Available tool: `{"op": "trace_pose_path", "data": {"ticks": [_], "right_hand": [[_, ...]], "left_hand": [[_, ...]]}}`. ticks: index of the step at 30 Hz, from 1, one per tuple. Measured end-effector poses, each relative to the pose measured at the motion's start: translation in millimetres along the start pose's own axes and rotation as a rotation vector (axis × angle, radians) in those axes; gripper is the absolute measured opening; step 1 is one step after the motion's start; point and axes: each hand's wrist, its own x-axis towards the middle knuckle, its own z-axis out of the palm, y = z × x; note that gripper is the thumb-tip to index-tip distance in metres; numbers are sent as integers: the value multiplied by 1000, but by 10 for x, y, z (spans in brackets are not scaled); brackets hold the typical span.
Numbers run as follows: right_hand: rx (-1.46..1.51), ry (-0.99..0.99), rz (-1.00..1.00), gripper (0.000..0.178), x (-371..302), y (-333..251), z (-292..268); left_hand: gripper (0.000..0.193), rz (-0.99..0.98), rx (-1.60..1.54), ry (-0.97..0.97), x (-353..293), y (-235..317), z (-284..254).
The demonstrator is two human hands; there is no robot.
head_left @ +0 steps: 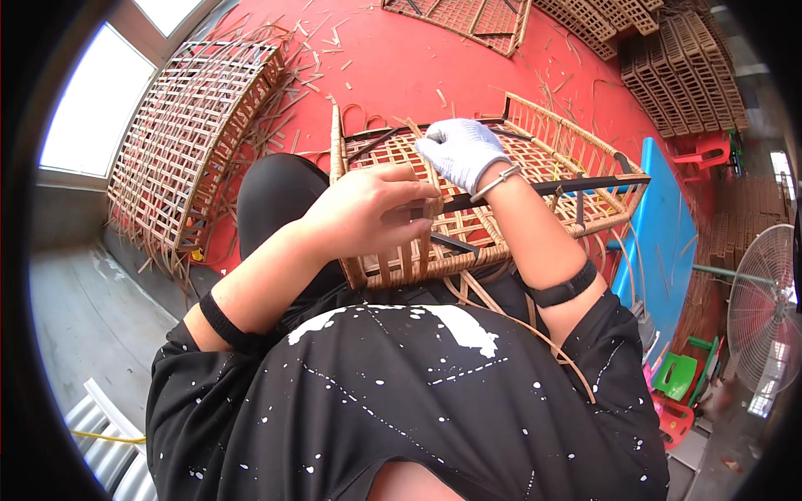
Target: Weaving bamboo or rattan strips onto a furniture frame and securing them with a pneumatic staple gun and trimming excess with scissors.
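Note:
A half-woven basket (576,223) of tan rattan on a black frame leans across my lap. My bare left hand (372,209) is at its near left part, thumb and fingers closed round a flat rattan strip (425,250) by the rim. My right hand (464,152), in a pale knitted glove with a metal bangle at the wrist, is closed beside the upper end of a strip, over the open lattice. What sits inside its curled fingers is mostly hidden. Loose strip ends (576,367) trail from the basket over my shirt.
A large woven lattice panel (192,125) leans at the left by a window. Another frame (468,21) lies on the red floor (376,67) among strip scraps. Stacked woven pieces (685,75) stand at far right, with a blue board (660,242), fan (764,309) and small stools (675,376) nearer.

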Motion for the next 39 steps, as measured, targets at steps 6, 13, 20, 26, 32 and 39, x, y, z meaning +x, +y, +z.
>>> {"op": "trace_pose_path", "data": {"ticks": [6, 13, 20, 26, 32, 39], "right_hand": [[-189, -228, -94, 40, 208, 117, 92], [-35, -45, -60, 37, 67, 148, 154], [553, 441, -38, 16, -1189, 241, 361], [857, 96, 96, 29, -1282, 264, 792], [801, 201, -62, 37, -1299, 165, 625], [707, 184, -7, 37, -1184, 90, 328]], "left_hand": [[27, -271, 242, 35, 105, 223, 242], [31, -213, 125, 34, 146, 78, 263], [35, -285, -231, -148, 202, -118, 218], [35, -282, -238, -114, 208, -93, 258], [27, -131, 94, -71, 134, 29, 273], [29, -73, 210, -44, 87, 20, 295]]}}
